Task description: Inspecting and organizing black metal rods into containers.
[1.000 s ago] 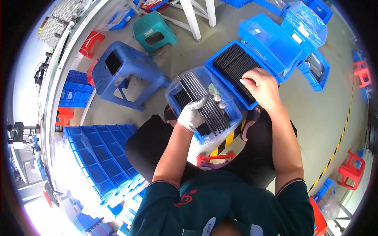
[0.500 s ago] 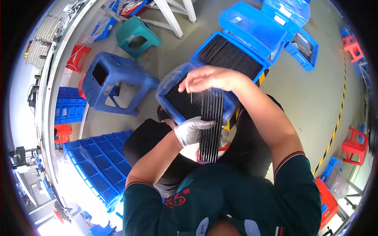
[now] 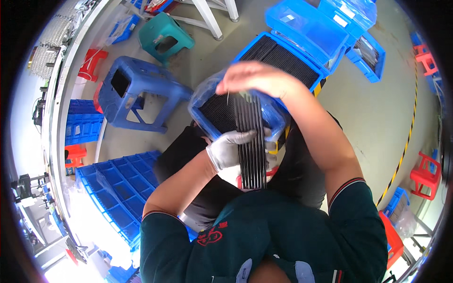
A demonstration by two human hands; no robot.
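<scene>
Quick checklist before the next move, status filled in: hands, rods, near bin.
1. Left hand gripping the rods: ok, thumb across the front.
2. Rods side by side: ok, roughly parallel.
3. Upper rod ends even: cannot tell, blurred and partly behind the right hand.
4. Both hands gloved: not ok, left only; right is bare.
5. Right hand's grip: cannot tell, motion blur.
6. Near bin uncovered: ok, dark pieces show inside.
</scene>
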